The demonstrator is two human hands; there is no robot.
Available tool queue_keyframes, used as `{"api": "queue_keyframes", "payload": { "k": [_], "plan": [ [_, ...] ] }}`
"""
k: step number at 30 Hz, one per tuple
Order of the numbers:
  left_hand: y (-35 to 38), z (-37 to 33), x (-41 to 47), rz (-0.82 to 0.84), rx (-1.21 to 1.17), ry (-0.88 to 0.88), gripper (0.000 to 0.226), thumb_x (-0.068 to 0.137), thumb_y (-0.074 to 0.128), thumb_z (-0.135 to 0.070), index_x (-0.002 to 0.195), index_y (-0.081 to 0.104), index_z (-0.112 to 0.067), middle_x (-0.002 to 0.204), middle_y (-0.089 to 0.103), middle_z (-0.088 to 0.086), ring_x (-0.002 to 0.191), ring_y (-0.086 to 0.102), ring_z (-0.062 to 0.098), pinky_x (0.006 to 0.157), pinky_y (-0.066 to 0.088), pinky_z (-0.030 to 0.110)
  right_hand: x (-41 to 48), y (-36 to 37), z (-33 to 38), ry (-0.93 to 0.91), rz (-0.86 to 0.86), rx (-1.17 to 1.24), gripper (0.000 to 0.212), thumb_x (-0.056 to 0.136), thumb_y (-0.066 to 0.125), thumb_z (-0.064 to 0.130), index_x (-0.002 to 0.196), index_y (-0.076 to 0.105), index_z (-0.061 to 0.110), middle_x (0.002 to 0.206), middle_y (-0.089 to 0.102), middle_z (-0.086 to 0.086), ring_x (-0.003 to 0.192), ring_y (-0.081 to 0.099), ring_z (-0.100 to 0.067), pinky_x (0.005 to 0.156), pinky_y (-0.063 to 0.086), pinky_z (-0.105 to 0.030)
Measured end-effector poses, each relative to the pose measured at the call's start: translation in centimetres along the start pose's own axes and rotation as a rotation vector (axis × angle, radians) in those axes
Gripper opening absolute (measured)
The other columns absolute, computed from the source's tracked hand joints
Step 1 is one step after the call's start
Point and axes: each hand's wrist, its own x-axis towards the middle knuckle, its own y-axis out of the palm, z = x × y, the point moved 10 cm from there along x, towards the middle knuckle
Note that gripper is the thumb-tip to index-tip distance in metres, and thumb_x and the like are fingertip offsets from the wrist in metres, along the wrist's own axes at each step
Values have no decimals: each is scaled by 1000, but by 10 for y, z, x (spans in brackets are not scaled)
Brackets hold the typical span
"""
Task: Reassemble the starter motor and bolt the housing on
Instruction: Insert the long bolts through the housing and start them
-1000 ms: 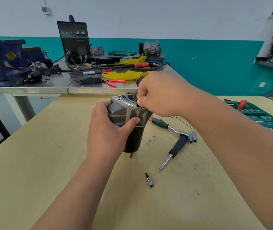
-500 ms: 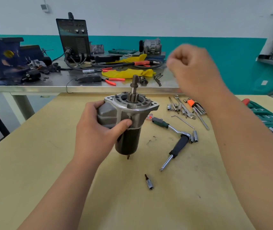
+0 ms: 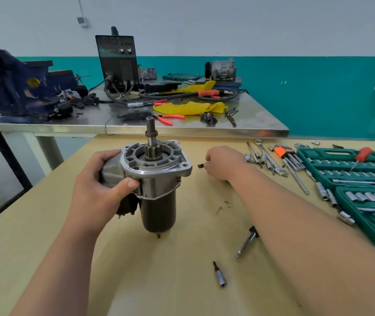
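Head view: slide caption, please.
Left hand holds the upright starter motor; right hand beside a small black part.

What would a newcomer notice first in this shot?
The starter motor, held upright at centre frame with its geared shaft pointing up and gripped at the housing by the left hand. Next, the right hand, low over the wooden table just right of the motor and beside a small dark part; whether it holds anything is unclear. Then the open green socket set at the right edge.
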Motion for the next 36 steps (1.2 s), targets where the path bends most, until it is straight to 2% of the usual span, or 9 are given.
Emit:
{"api": "queue_keyframes", "payload": {
  "k": [3,8,12,16,19,24,28,33,36],
  "plan": [
    [-3,6,1,18,-13,-10,72,64,68,-70,119,59,-25,103,67,-6,83,66,21,57,55,30,19,18,14,9,57,-98,22,92,46,19,108,61,16,110,63,-4,88,55,-26,66,40,-33],
    [-6,15,4,14,-28,-25,82,61,56,-86,119,59,-29,101,68,3,78,63,22,62,53,30,11,29,-21,207,38,-109,9,91,44,19,88,52,18,94,59,-5,74,51,-24,51,30,-27],
    [1,13,3,14,-49,-19,72,67,62,-69,121,60,-23,101,68,4,80,63,19,62,54,18,-7,32,-8,126,69,-102,10,93,41,22,85,46,18,80,50,0,70,50,-20,52,32,-29],
    [9,3,1,-3,-39,3,59,68,61,-54,121,59,-27,90,64,-16,81,62,-1,71,53,15,-29,39,21,-27,47,-11,16,91,43,31,86,52,18,83,55,3,69,51,-19,52,33,-29],
    [17,-1,-2,-10,-30,2,43,77,58,-35,119,58,-30,105,64,-17,90,61,-3,78,54,25,-28,9,-29,181,-96,188,29,91,42,35,84,60,13,69,55,2,60,50,-15,49,31,-26],
    [25,-4,-4,-31,-65,-9,29,87,46,-27,110,58,-40,91,65,-23,64,59,-3,46,50,17,-32,-11,-127,404,-83,126,21,94,42,20,88,59,9,71,53,-6,73,56,-26,63,44,-31],
    [23,4,-2,-63,-68,-48,25,99,48,-22,112,61,-38,87,66,-19,55,56,4,37,49,26,-41,-3,-98,180,42,153,25,95,49,31,82,65,16,75,63,-2,73,61,-19,59,46,-28],
    [11,17,-4,-217,-93,-142,29,92,43,-45,103,66,-32,89,68,-14,70,60,7,53,50,27,-74,-8,0,-58,20,242,34,92,49,49,103,68,23,97,69,5,83,62,-14,75,54,-35],
    [-7,45,-16,-443,-248,-360,40,75,46,-61,78,71,-30,71,65,-3,59,56,14,49,47,33,-100,-5,64,-209,169,561,40,92,52,43,128,56,27,118,65,5,94,59,-9,76,48,-28]
  ]
}}
